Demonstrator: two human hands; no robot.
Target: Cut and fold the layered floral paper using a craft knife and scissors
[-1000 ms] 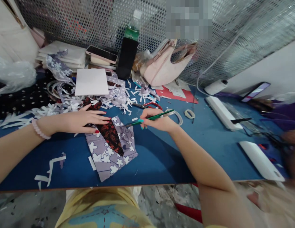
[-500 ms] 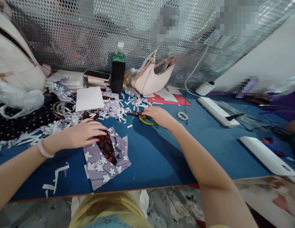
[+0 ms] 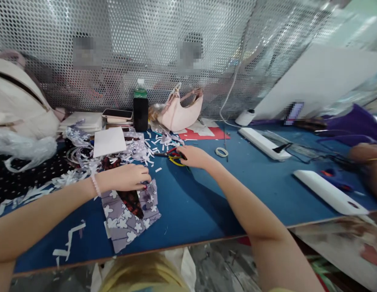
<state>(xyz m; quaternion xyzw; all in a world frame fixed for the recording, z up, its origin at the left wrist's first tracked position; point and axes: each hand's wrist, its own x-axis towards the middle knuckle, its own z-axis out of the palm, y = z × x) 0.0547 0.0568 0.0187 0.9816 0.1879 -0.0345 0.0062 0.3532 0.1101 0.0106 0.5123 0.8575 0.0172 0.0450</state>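
Note:
My left hand (image 3: 130, 177) has its fingers curled together at the top of a dark red-and-black patterned fabric piece (image 3: 130, 202), thumb against it. Underneath lies a mauve cloth (image 3: 123, 227) with white flowers, its edges uneven. Farther out on the blue table, my right hand (image 3: 193, 157) is closed around the handle end of a pair of scissors (image 3: 175, 161) with yellow on the handle. Red and green parts show beside the fingers, and dark blades point left. Part of the handle is hidden by the hand.
White paper strips (image 3: 48, 182) and cloth scraps heap at left under a white card (image 3: 109, 142). Behind stand a bottle (image 3: 140, 109) and pink handbag (image 3: 182, 115). A tape roll (image 3: 221, 152) and white power strips (image 3: 264, 144) lie right. Another person's hand (image 3: 366, 153) shows far right.
My left hand's fingers have gone from stretched flat to curled at the dark fabric. My right hand has closed farther over the scissors' handle. The view has shifted somewhat right and up.

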